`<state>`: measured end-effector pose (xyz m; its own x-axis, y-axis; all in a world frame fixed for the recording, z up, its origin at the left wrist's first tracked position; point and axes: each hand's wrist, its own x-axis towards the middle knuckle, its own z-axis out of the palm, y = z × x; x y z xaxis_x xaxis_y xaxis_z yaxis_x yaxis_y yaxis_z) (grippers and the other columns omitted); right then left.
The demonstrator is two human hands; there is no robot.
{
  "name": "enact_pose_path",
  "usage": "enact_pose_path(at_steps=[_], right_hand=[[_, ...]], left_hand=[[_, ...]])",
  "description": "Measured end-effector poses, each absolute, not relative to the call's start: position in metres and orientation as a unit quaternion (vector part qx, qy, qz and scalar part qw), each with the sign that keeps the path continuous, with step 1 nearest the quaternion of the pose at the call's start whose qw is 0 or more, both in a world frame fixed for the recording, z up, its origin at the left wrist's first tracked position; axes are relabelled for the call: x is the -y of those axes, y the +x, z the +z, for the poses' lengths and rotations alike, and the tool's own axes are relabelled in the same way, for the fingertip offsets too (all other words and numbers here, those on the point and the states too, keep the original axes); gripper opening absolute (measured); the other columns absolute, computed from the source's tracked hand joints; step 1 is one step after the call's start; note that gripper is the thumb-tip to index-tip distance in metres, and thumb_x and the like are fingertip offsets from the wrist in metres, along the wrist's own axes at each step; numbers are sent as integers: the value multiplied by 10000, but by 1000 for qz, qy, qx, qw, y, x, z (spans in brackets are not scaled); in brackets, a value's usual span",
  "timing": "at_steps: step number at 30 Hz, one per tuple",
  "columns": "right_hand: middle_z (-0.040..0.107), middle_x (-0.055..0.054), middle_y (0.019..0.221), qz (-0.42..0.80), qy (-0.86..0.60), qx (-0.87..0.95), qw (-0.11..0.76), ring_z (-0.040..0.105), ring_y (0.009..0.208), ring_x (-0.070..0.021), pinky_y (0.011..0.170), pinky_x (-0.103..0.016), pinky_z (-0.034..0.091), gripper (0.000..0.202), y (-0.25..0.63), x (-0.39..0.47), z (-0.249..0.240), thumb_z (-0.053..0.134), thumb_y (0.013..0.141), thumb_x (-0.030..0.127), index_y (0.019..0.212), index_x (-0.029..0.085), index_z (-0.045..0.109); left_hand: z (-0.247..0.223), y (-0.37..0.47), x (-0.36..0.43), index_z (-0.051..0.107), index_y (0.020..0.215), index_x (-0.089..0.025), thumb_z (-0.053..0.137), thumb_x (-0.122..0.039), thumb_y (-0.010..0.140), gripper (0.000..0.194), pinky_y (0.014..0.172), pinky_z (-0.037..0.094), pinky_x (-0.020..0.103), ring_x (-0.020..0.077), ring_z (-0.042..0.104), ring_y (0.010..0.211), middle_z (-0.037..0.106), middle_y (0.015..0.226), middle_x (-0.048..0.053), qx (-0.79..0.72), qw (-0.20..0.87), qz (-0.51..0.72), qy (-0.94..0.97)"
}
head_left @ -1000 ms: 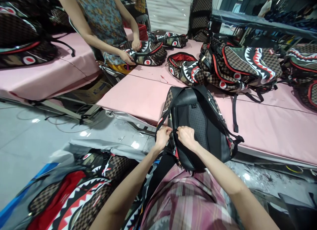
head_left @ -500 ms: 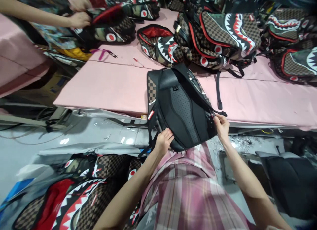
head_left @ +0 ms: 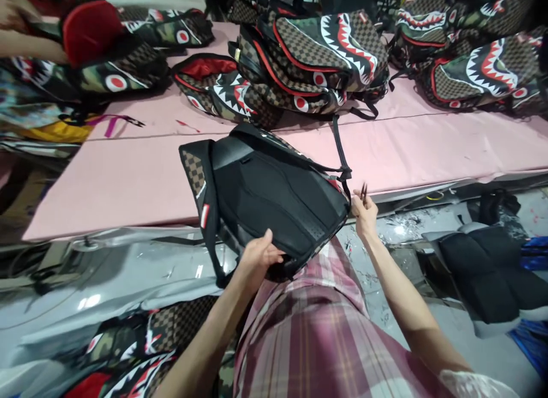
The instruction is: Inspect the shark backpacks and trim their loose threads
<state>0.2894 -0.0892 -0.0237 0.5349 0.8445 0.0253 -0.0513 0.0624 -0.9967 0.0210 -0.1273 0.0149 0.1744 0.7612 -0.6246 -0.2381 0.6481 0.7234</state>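
A black-backed backpack [head_left: 274, 198] with brown checkered sides lies tilted across the near table edge, its padded back and shoulder straps facing up. At its lower edge, my left hand [head_left: 259, 258] grips the bag, thumb raised and fingers partly curled round the rim. My right hand [head_left: 363, 212] is closed beside the bag's right lower corner, near a dangling strap [head_left: 341, 149]. Out of its fingers points a small dark two-pronged tool, which looks like thread snips [head_left: 363, 192]. The bag's front is hidden underneath.
Several shark-mouth backpacks [head_left: 317, 55] are piled at the back of the pink table [head_left: 128, 181]. More lie on the right and in a heap [head_left: 162, 335] below left. Another person's arm [head_left: 34, 47] works on a bag at upper left. Black padded panels [head_left: 483, 266] stand lower right.
The view has turned right, so the table things sit further left. The backpack has tilted, its right hand grip has come off the corner, and snips now show in that hand.
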Motion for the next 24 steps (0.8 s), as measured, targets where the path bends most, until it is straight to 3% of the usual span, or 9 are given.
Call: enact_pose_path(at_steps=[3, 5, 8, 11, 13, 16, 21, 24], right_hand=[[245, 92, 489, 365, -577, 347, 643, 185, 411, -52, 387, -198, 174, 288, 285, 104, -2, 587, 744, 450, 716, 164, 568], [247, 82, 480, 364, -577, 393, 616, 214, 413, -62, 392, -200, 198, 299, 277, 116, 9, 528, 797, 446, 705, 168, 587], [406, 42, 541, 323, -567, 522, 549, 373, 480, -89, 462, -207, 327, 259, 259, 137, 21, 461, 852, 370, 830, 183, 638], [576, -27, 770, 231, -525, 680, 457, 527, 676, -124, 600, -233, 416, 256, 230, 155, 28, 422, 867, 260, 981, 191, 640], [598, -52, 843, 156, -507, 757, 382, 547, 697, -132, 586, -231, 413, 256, 207, 165, 29, 458, 843, 248, 1019, 187, 634], [592, -35, 783, 81, -509, 807, 288, 521, 591, -115, 514, -226, 373, 209, 178, 173, 28, 514, 815, 247, 972, 190, 639], [564, 10, 721, 95, -483, 816, 302, 515, 571, -93, 486, -211, 340, 186, 164, 170, 21, 492, 804, 144, 881, 219, 645], [548, 9, 706, 105, -492, 802, 323, 499, 558, -100, 483, -218, 330, 189, 163, 171, 11, 480, 768, 135, 824, 213, 643]], left_hand=[[57, 15, 106, 535, 606, -108, 512, -324, 839, 319, 350, 366, 166, 120, 575, 432, 602, 502, 68, -559, 704, 393, 191], [74, 15, 97, 528, 624, -111, 431, -244, 887, 310, 321, 333, 149, 105, 560, 403, 601, 498, 59, -566, 695, 414, 157], [86, 21, 89, 527, 666, -112, 367, -216, 915, 314, 315, 335, 140, 98, 562, 404, 603, 514, 47, -554, 703, 424, 134], [88, 29, 85, 540, 713, -106, 359, -227, 921, 301, 311, 334, 137, 98, 570, 418, 611, 542, 46, -539, 716, 426, 126], [89, 34, 84, 542, 728, -106, 365, -232, 921, 290, 312, 336, 135, 99, 575, 431, 610, 552, 45, -536, 720, 424, 124], [90, 36, 85, 537, 726, -118, 372, -227, 917, 276, 312, 340, 132, 82, 542, 406, 587, 537, 24, -537, 718, 425, 119], [78, 32, 91, 549, 728, -120, 452, -202, 867, 188, 316, 339, 137, 67, 496, 395, 588, 564, 14, -548, 699, 443, 126], [64, 35, 96, 474, 562, -149, 625, -223, 742, 246, 306, 291, 138, 40, 383, 344, 454, 441, -53, -555, 673, 456, 178]])
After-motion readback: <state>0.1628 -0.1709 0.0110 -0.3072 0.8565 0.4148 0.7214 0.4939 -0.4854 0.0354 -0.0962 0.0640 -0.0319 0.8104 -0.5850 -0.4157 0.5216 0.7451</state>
